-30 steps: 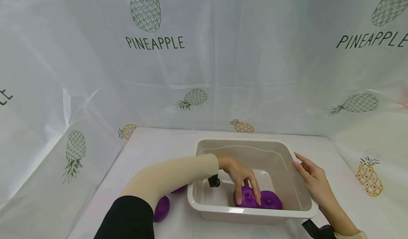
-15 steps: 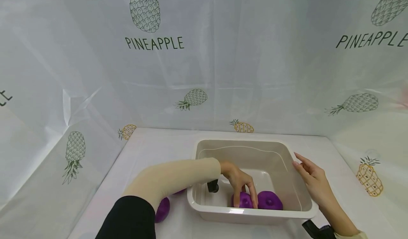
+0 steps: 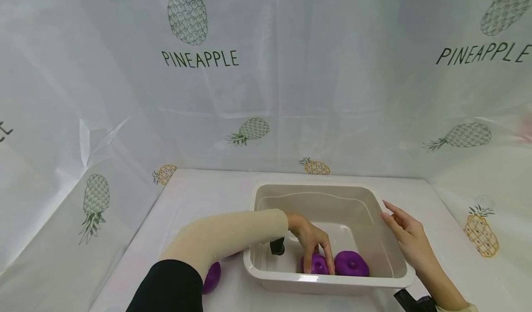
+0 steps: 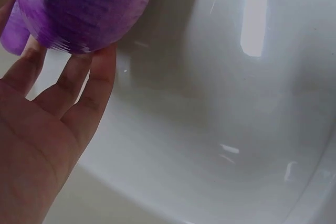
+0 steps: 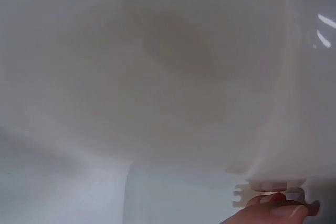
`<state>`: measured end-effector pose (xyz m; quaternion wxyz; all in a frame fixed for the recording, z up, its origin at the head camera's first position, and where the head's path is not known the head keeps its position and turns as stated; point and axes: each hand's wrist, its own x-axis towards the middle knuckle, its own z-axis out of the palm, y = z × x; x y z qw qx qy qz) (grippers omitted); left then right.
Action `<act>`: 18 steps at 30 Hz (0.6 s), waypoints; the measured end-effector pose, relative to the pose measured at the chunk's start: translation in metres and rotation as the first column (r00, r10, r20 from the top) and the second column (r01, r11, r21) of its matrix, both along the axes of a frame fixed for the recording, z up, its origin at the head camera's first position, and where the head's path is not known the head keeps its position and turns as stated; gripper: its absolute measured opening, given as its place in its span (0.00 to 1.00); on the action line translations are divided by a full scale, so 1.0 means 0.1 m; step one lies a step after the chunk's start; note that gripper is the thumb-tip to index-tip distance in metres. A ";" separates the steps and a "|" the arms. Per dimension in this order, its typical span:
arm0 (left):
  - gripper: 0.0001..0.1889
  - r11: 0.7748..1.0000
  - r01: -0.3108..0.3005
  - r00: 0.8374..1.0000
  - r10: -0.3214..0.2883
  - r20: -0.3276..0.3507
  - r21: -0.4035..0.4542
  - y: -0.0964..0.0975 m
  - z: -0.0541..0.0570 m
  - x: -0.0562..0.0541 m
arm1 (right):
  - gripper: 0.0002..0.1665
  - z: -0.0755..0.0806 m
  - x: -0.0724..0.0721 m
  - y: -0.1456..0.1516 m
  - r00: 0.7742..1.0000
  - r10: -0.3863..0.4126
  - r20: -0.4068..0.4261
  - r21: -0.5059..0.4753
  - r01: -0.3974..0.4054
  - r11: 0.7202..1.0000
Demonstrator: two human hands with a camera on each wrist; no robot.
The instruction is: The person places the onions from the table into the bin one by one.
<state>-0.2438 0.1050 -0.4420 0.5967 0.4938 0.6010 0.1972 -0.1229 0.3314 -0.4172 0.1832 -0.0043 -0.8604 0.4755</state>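
Note:
A beige plastic bin stands on the table. Inside it, near the front wall, my left hand reaches down and grips a purple onion, fingers curled round it. The left wrist view shows this onion's streaked skin against the fingertips. Just to the right lies a second purple onion, dimple upward. My right hand holds the bin's right rim between thumb and fingers. In the right wrist view, fingertips show beside the bin's side.
Left of the bin, on the white table, another purple onion lies partly behind the left sleeve. A further purple edge shows under the forearm. Behind and beside the table hangs a pineapple-print sheet.
My left hand has moved slightly left and lower with its onion, opening a gap from the second one. The right hand keeps its place on the rim.

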 end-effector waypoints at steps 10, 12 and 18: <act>0.33 0.999 -0.020 1.000 0.019 -0.019 -0.026 0.01 -0.01 0.02 | 0.26 0.02 0.02 -0.01 1.000 0.005 -0.013 -0.006 -0.005 1.000; 0.32 0.999 -0.023 1.000 0.023 -0.011 -0.027 0.01 -0.01 0.02 | 0.26 0.02 0.02 -0.01 1.000 0.005 -0.005 -0.010 -0.005 1.000; 0.34 0.999 -0.011 1.000 0.011 -0.016 -0.042 0.01 0.00 0.00 | 0.26 0.02 0.01 -0.01 1.000 0.003 0.010 -0.012 -0.003 1.000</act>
